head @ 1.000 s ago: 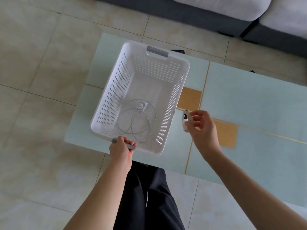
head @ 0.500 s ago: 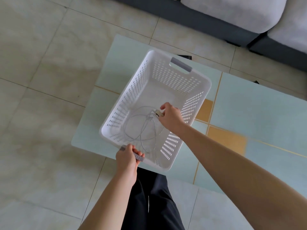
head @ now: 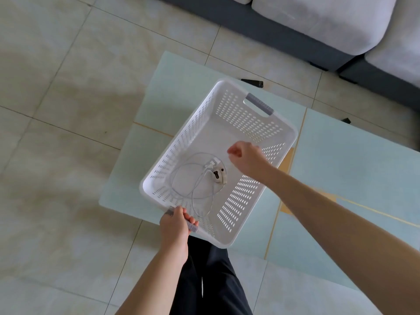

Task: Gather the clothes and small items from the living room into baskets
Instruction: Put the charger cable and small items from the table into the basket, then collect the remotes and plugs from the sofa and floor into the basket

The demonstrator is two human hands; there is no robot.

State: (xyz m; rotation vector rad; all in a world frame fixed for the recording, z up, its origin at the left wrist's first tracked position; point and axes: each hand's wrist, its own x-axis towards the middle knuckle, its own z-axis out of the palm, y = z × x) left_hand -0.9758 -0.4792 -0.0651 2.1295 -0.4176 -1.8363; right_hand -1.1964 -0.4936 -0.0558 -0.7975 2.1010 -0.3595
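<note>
So far only a cable and small white gadget inside basket, frame centre; left hand gripping its handle, right hand loosely curled, empty. Black remote on bench left; no clothes visible.

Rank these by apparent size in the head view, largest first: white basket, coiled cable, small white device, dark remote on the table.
1. white basket
2. coiled cable
3. and 4. small white device and dark remote: similar in apparent size; the remote lies farther away and partly hidden, so unranked.

White slotted basket (coiled cable, small device inside)
</note>
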